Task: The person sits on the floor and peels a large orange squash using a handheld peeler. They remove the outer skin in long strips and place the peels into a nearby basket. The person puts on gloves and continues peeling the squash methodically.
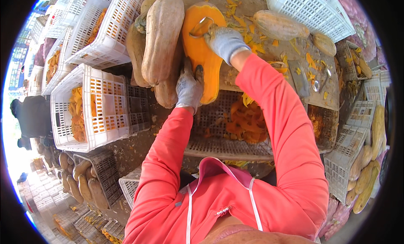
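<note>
A long peeled pumpkin (210, 73) with bright orange flesh lies on the wooden work board, its wide end away from me. My left hand (190, 86), in a grey-white knit glove, grips its narrow near end from the left side. In my gloved right hand (222, 42) is a metal peeler (201, 26), its looped blade against the upper face of the flesh. Left of the peeled one, unpeeled tan pumpkins (163, 38) are piled together. Below the board's near edge, orange peel strips (247, 119) lie in a dirty plastic crate (208, 146).
White crates (104, 102) with orange pumpkin pieces stand at left. A cleaver (299, 78) and a metal tool (322, 81) lie on the board at right amid peel scraps. Another unpeeled pumpkin (281, 24) lies beyond. A person in dark clothing (34, 116) is far left.
</note>
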Demonstrator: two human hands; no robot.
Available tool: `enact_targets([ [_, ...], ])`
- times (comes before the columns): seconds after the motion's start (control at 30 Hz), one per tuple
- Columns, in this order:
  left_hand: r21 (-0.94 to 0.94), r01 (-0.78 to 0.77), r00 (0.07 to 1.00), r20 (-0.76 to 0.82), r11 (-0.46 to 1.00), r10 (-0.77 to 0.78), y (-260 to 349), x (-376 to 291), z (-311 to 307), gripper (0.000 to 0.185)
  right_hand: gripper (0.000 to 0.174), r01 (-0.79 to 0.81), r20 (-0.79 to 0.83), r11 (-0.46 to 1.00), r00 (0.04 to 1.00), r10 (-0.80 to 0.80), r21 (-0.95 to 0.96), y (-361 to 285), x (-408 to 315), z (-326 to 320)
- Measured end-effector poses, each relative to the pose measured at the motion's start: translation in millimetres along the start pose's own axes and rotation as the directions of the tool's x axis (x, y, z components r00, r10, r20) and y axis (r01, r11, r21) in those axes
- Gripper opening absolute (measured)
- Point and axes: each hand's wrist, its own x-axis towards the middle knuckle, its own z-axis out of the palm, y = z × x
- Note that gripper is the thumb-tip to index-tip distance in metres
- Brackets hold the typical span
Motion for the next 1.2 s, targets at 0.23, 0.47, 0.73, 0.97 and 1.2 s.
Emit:
enact_targets([
  [0.23, -0.060, 0.032, 0.999, 0.019, 0.998, -0.031, -6, 1, 0, 0.061, 0.041, 0.313, 0.118, 0.950, 0.942, -0.313, 0.021, 96, -100, 75],
  [0.47, -0.040, 0.050, 0.999, 0.004, 0.998, -0.049, -10, 7, -1, 0.048, 0.045, 0.183, -0.295, 0.637, 0.769, -0.568, -0.749, 114, -21, 116],
  [0.73, -0.093, 0.161, 0.987, 0.022, 0.983, -0.159, -8, 3, 2, 0.040, 0.032, 0.223, -0.417, 0.955, 0.900, -0.126, 0.193, 48, -85, 183],
  [0.97, -0.183, -0.021, 1.000, -0.009, 0.983, 0.019, -19, 5, 7, 0.040, 0.039, -0.001, -0.013, 0.623, 1.000, 0.018, 0.783, 6, -277, 213],
  [1.2, -0.280, 0.130, 0.991, 0.013, 0.951, -0.131, -15, 5, 7, 0.042, 0.044, 0.208, -0.358, 0.757, 0.933, 0.036, 0.620, 17, -194, 228],
])
